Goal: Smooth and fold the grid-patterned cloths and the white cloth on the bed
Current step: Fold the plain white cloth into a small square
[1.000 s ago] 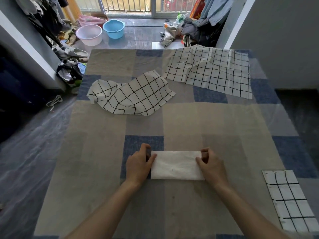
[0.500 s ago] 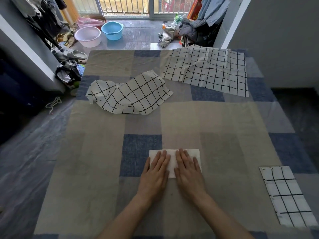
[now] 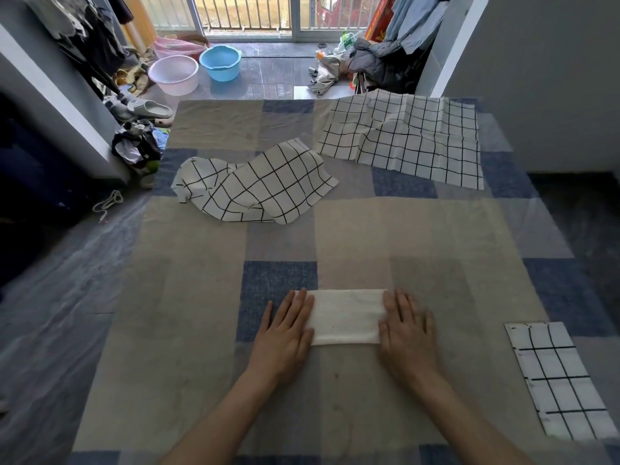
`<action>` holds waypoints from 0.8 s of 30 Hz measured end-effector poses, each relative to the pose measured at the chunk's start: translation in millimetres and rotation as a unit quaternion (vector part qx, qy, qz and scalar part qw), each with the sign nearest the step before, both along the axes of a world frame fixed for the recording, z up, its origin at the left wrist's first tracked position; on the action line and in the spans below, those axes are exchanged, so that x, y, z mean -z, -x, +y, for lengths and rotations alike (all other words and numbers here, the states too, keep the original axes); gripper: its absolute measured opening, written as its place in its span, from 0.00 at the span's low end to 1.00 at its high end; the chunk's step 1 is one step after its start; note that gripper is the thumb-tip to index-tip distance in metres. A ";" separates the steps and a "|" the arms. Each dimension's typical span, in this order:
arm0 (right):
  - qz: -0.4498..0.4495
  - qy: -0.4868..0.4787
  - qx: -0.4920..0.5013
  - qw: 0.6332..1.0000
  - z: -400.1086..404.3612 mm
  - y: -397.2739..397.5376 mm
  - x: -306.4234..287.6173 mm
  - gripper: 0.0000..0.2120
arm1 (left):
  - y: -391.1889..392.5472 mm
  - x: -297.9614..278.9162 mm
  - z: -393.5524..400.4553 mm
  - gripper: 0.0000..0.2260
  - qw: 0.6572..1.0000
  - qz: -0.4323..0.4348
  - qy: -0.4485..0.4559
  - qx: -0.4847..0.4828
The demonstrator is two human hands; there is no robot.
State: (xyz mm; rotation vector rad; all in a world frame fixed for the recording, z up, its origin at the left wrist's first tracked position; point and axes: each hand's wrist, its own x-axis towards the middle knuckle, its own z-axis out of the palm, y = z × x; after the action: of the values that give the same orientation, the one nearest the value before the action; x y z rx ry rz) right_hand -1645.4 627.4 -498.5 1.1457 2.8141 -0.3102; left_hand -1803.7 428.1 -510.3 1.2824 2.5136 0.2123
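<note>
Hands (image 3: 285,333) spread apart; white cloth (image 3: 347,317) rectangular.

White cloth (image 3: 347,317) between left hand (image 3: 285,333), right hand (image 3: 407,333); folded grid cloth (image 3: 560,380) far right.

Single head-worn view, looking forward and down.
It sat close above the beige-and-blue patchwork-covered bed (image 3: 419,236), facing the far barred balcony door (image 3: 248,11).
</note>
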 end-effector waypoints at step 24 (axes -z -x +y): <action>-0.029 0.246 -0.107 0.963 53.4 61.0 -56.6 0.14 | 54.6 -48.4 52.0 0.22 0.997 -0.067 0.027 0.014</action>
State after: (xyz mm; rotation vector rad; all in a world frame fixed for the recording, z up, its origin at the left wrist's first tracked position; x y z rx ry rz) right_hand -1706.3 680.8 -441.9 0.7229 2.5547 -0.8754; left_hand -1858.3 480.1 -461.9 1.2389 2.3705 0.2163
